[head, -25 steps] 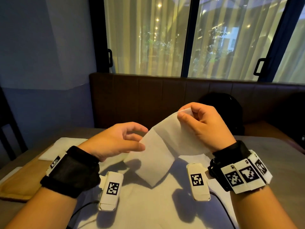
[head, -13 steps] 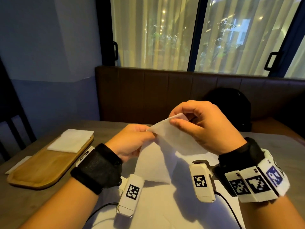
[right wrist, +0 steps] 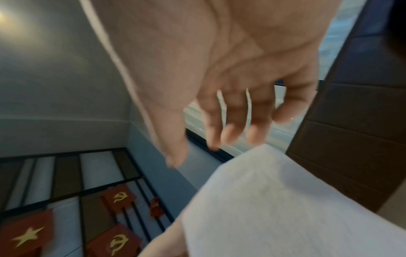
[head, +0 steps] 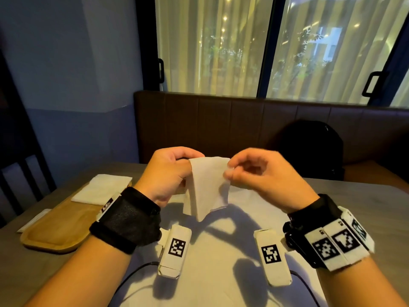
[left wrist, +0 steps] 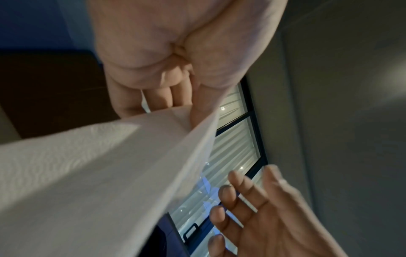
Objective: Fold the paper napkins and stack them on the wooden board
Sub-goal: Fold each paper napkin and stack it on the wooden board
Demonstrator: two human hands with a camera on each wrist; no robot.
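Napkin point(head: 205, 187) is hanging in the air between both hands, above the table point(head: 365, 196), folded over with its lower corner pointing down. Left hand point(head: 168, 173) is pinching the napkin's upper left corner, fingers curled. Right hand point(head: 263, 173) is sitting just beside the right edge, fingers loosely spread; whether they are touching the paper, cannot tell. Left wrist view is showing the left hand point(left wrist: 175, 57) clamped on the sheet point(left wrist: 98, 173) and the right hand point(left wrist: 263, 213) splayed apart from it. Right wrist view is showing relaxed fingers point(right wrist: 232, 118) above the napkin point(right wrist: 274, 208). Wooden board point(head: 62, 224) is lying to the left, carrying a folded stack point(head: 101, 189).
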